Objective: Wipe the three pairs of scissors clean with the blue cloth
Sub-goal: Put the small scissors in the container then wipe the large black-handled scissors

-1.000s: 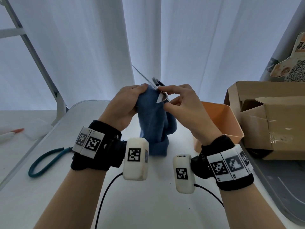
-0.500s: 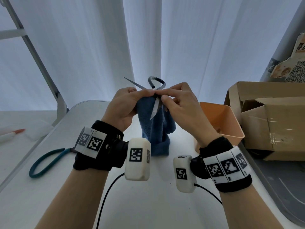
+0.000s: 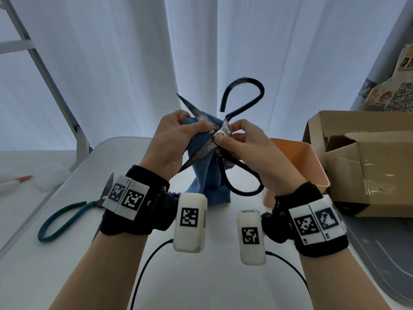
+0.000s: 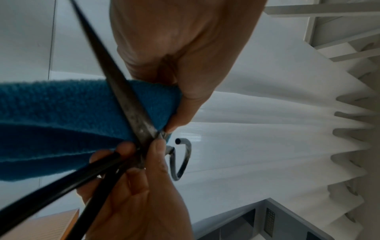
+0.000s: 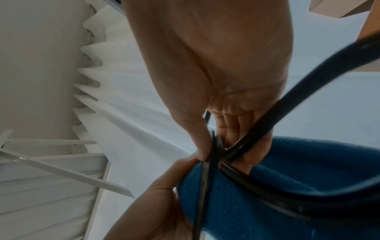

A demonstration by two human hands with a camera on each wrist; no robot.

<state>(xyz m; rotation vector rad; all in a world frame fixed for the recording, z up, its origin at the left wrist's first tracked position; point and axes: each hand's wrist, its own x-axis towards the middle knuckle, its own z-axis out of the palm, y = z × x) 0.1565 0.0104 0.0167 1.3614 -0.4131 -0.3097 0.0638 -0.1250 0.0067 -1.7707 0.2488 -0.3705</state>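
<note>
Black-handled scissors [image 3: 220, 132] are held up over the table with their stained blades spread apart. My right hand [image 3: 237, 142] pinches them at the pivot [image 4: 144, 155], one handle loop [image 3: 243, 95] pointing up and the other hanging below. My left hand [image 3: 176, 139] grips the blue cloth [image 3: 207, 180] and presses it against the upper blade [image 4: 123, 97] near the pivot. The cloth [image 5: 287, 186] hangs down to the table. A second pair with teal handles [image 3: 64, 218] lies on the table at the left, partly behind my left wrist.
An orange bin [image 3: 299, 162] stands right of my hands, with an open cardboard box [image 3: 366, 162] beyond it. A grey tray [image 3: 380, 253] lies at the right edge. White curtains hang behind the table [image 3: 111, 253]. A pen [image 3: 15, 182] lies off to the far left.
The scissors have turned and opened wider, one handle loop now swung up high and the other down. My left hand with the cloth has slid along the blade toward the pivot.
</note>
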